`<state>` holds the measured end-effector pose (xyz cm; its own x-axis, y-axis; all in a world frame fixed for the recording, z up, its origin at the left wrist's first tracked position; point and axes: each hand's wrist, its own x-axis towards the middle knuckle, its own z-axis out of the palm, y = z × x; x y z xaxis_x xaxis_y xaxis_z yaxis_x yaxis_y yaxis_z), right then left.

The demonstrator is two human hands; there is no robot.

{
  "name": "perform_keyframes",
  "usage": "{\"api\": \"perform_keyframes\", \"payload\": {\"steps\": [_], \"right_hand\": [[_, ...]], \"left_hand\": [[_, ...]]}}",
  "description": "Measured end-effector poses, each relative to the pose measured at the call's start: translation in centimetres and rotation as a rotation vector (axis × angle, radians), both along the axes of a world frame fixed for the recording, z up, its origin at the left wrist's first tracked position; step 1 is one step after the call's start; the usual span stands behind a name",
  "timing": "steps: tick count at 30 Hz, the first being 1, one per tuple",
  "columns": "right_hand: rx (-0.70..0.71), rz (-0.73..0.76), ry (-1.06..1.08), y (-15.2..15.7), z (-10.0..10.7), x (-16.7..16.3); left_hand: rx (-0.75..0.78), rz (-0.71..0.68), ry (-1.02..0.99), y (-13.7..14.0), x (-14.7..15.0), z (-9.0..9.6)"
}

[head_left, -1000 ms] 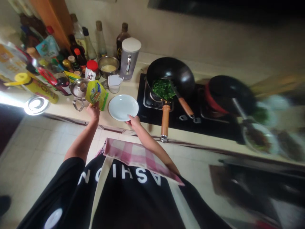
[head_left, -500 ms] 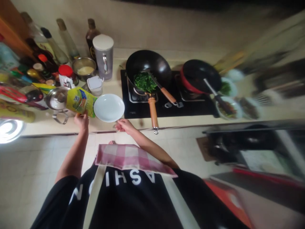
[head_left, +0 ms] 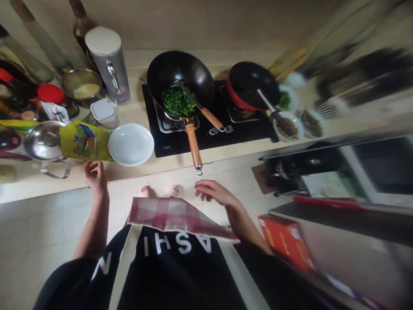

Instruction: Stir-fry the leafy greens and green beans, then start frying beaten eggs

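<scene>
My left hand [head_left: 96, 175] is at the counter's front edge, just below a yellow seasoning pouch [head_left: 85, 142]; its fingers are loosely curled and apart, with nothing in them. To the right of the pouch, a white plate [head_left: 130, 144] lies bare on the counter. My right hand [head_left: 211, 190] hangs over the floor in front of the stove, empty, its fingers stretched out. Nearest to it is the wooden handle of a black wok [head_left: 180, 64]. Cooked leafy greens [head_left: 178, 101] lie in the wok, and a spatula [head_left: 208, 114] with a wooden handle rests there.
A red pan [head_left: 253, 86] stands on the right burner of the black hob [head_left: 171, 149]. Farther right are bowls of food, one a bowl of chopped vegetables [head_left: 294, 137]. A lidded pitcher [head_left: 111, 69], a metal bowl [head_left: 71, 82] and several bottles crowd the left.
My right hand has left the plate's edge and moved right, away from the counter. My left hand has let go of the pouch and drawn slightly back. The view has shifted right.
</scene>
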<state>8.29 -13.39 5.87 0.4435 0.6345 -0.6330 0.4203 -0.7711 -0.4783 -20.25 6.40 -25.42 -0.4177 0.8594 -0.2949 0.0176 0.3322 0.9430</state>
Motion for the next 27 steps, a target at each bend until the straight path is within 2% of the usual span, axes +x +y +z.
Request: {"api": "perform_keyframes", "payload": {"steps": [3,5,6,8,10,13,15,18,20,22,25,27], "right_hand": [[0.483,-0.184,-0.328,1.8,5.7,4.1],[0.720,-0.212,-0.502,5.0,8.7,6.8],[0.763,-0.178,-0.550,7.0,9.7,7.8],[0.724,-0.072,-0.580,11.5,10.8,9.2],[0.557,0.045,-0.505,15.6,10.9,9.6],[0.276,0.129,-0.230,19.9,10.2,8.8],[0.153,0.120,-0.031,21.5,9.8,7.8],[0.103,0.081,0.145,22.3,10.7,6.8],[0.148,0.100,0.118,22.3,12.7,6.6],[0.181,0.177,-0.020,22.3,16.0,6.7],[0.141,0.373,-0.360,23.5,22.2,7.4],[0.105,0.552,-0.698,25.5,26.2,8.0]], "left_hand": [[0.022,0.229,-0.055,-3.9,0.0,2.3],[0.053,0.194,-0.121,-6.6,1.0,5.0],[0.066,0.126,-0.185,-7.7,1.8,6.7],[0.089,-0.066,-0.365,-9.4,4.5,10.6],[0.083,-0.297,-0.603,-10.1,8.0,14.7],[-0.046,-0.595,-0.966,-9.6,13.8,19.9],[-0.117,-0.672,-1.114,-8.8,17.1,22.4],[-0.152,-0.661,-1.238,-7.9,20.4,24.9],[-0.168,-0.623,-1.249,-7.7,21.3,25.9],[-0.171,-0.577,-1.204,-7.7,21.5,26.4],[-0.143,-0.569,-1.119,-7.9,21.1,26.5],[-0.117,-0.602,-1.096,-7.9,20.8,26.2]]}}
